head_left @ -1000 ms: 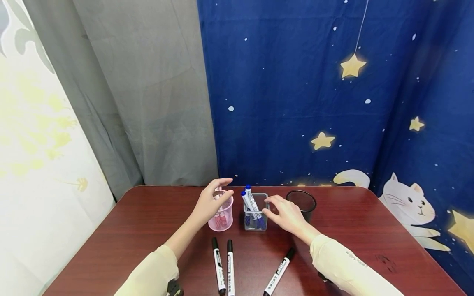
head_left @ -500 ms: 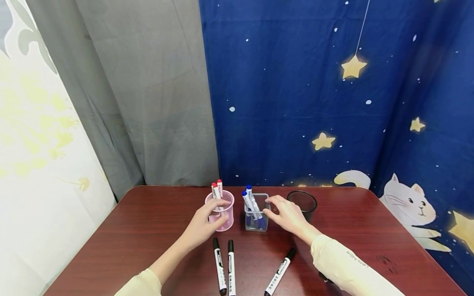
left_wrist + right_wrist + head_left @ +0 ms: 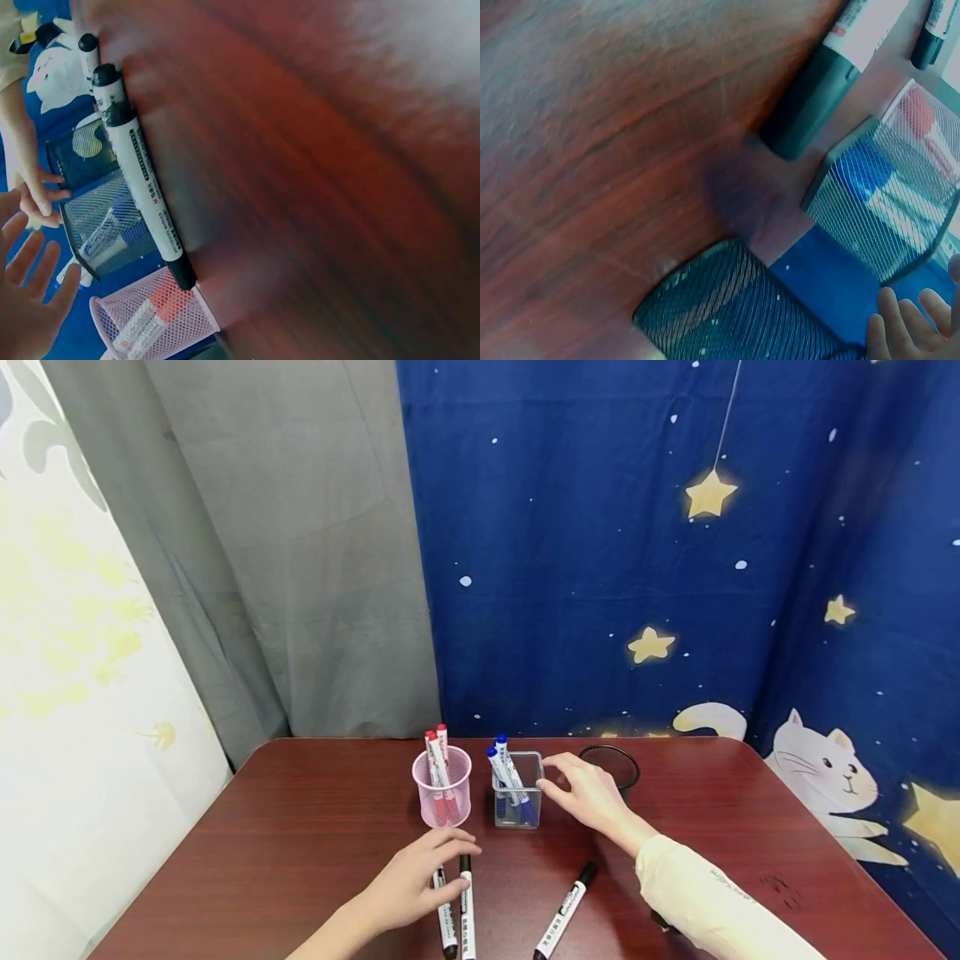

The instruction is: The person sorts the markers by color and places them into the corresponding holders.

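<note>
My left hand (image 3: 412,877) is over two black-capped markers lying side by side, the left marker (image 3: 446,927) and the middle marker (image 3: 467,910). Its fingers and thumb are apart and grip nothing; in the left wrist view the fingers look spread. My right hand (image 3: 588,789) is at the right rim of a grey square mesh pen holder (image 3: 517,818), fingers relaxed; whether they touch it is hard to tell. Several blue-capped markers (image 3: 501,760) lean inside that holder. A pink round mesh pen holder (image 3: 424,802) beyond my left hand contains red-capped markers (image 3: 437,752).
A third black-capped marker (image 3: 564,914) lies slanted on the dark red table (image 3: 315,827), in front of my right hand. Behind that hand is a black round mesh pen holder (image 3: 628,768), partly hidden. Curtains (image 3: 570,568) hang beyond the table's back edge.
My left hand has come back from the pink pen holder toward me, down to the black-capped markers. The right hand has stayed by the grey holder.
</note>
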`<state>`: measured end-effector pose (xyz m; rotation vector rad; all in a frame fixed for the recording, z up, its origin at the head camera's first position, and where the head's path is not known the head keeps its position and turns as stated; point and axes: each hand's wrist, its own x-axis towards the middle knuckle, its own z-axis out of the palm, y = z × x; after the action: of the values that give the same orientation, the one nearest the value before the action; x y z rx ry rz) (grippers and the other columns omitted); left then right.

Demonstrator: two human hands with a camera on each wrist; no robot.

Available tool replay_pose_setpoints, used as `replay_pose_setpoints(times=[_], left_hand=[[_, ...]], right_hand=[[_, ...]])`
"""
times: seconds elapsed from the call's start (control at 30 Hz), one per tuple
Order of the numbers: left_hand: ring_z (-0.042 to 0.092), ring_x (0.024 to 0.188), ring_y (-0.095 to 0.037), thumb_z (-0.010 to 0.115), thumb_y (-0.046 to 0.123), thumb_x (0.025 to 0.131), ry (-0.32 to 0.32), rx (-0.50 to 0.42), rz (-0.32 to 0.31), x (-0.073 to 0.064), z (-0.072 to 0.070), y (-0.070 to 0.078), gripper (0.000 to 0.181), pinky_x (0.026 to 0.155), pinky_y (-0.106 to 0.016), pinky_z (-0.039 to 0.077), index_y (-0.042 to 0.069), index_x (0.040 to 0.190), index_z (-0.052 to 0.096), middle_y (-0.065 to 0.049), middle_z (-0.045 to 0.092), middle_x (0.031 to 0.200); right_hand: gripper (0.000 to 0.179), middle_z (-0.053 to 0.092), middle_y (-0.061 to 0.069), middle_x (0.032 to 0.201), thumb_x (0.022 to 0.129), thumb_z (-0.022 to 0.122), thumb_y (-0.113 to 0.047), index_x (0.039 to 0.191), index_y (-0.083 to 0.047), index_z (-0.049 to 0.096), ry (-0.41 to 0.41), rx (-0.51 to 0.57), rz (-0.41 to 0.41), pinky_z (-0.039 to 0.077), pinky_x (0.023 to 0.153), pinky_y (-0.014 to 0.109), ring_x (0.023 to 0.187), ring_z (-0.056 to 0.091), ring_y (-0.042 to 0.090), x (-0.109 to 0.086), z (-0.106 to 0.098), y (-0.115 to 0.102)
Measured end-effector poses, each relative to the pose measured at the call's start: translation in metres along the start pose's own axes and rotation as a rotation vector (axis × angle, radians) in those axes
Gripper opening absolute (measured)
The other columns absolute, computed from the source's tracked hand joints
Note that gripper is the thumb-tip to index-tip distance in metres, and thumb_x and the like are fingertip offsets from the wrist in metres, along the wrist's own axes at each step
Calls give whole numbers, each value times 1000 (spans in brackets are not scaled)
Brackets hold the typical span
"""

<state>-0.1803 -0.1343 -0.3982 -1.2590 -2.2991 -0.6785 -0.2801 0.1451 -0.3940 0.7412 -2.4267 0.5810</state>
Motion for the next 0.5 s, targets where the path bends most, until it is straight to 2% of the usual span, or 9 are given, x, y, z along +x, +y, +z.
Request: replay_pose_setpoints(times=[0.13,0.23,0.37,0.5], left_hand=[[49,99,-9,68,17,72,-60,134,98,-6,1,5,34,78,-27,41,14,105,59,3,53,108],[49,97,-9,69,18,71,-91,188,148,-13,2,6,34,75,-27,41,16,104,59,4,53,106],[50,93,-10,70,16,67,-91,234,195,-23,3,2,37,72,-27,41,16,102,58,4,53,103],[51,87,-12,71,13,61,-94,320,245,-32,3,-3,38,71,-28,41,15,97,59,3,54,98]], right_hand=[[28,58,-9,87,80,64,-33,103,-18,62,38,-12,-30,42,54,28,68,54,6,0,-14,5],[28,58,-7,87,80,64,-33,103,-18,63,61,-37,-53,44,56,30,69,54,8,0,-26,10],[31,61,-1,95,78,65,-34,103,-15,63,85,-82,-37,46,60,35,77,57,12,-4,-39,24],[34,61,4,101,77,66,-33,104,-13,62,85,-110,2,46,64,40,85,57,17,-11,-50,39]])
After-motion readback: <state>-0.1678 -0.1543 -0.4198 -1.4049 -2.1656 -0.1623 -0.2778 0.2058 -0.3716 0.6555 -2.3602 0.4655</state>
